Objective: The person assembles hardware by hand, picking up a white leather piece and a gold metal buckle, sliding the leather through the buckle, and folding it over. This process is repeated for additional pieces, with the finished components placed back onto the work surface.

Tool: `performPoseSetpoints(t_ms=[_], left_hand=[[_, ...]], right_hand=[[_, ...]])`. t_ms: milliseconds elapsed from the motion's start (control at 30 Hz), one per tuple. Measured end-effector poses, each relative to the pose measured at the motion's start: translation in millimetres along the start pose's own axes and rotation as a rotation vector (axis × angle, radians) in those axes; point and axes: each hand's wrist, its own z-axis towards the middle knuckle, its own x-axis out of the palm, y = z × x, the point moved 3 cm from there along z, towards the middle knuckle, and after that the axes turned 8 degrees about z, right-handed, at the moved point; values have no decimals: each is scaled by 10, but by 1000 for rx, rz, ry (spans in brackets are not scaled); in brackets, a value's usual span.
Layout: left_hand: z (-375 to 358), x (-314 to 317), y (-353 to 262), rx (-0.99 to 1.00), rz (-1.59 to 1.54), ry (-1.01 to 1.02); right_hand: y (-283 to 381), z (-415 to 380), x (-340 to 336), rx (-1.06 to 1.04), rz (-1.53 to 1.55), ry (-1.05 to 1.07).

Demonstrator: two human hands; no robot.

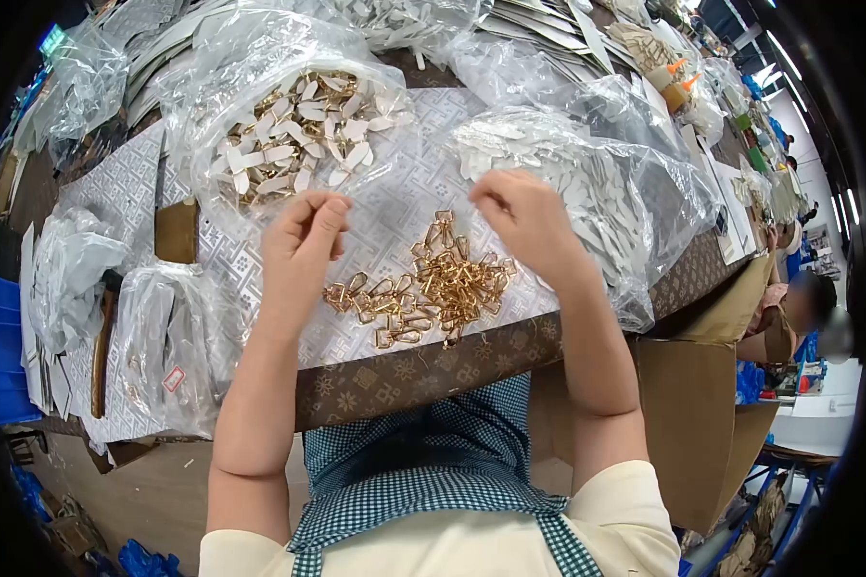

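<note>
My left hand (308, 236) hovers over the patterned table sheet, thumb and fingers pressed together. It is just below an open plastic bag of gold clasps with white strips attached (303, 135). My right hand (524, 212) has curled fingers at the near edge of a pile of loose white strips (548, 154) in clear plastic. Anything inside either closed hand is too small or hidden to make out. Between my forearms lies a heap of gold swivel clasps (452, 284), with several spread out on its left side.
Plastic-wrapped bundles (168, 337) and a wooden stick (103, 356) lie on the left. A brown block (176, 231) rests nearby. Flat sheets (539, 29) are stacked at the back. A cardboard box (683, 413) stands at the right, and another person (789, 313) sits beyond it.
</note>
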Motion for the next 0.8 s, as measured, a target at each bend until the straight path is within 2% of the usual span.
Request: performPoseSetpoints(t_ms=[67, 167, 400, 533, 600, 700, 800], left_hand=[[-25, 112, 118, 139, 256, 14], [-137, 320, -25, 438, 581, 158], [-330, 686, -117, 764, 852, 408], [-406, 795, -30, 850, 927, 520], [-329, 766, 1, 849, 937, 457], [-267, 685, -27, 807, 935, 416], [-223, 618, -31, 759, 905, 368]], right_hand=[[-280, -241, -138, -53, -205, -23], [-366, -423, -223, -123, -328, -30], [-439, -424, -180, -106, -245, 31], [-377, -342, -24, -192, -181, -155], [-240, -296, 8, -312, -192, -306], [-78, -224, 47, -257, 93, -361], [133, -165, 96, 66, 415, -243]])
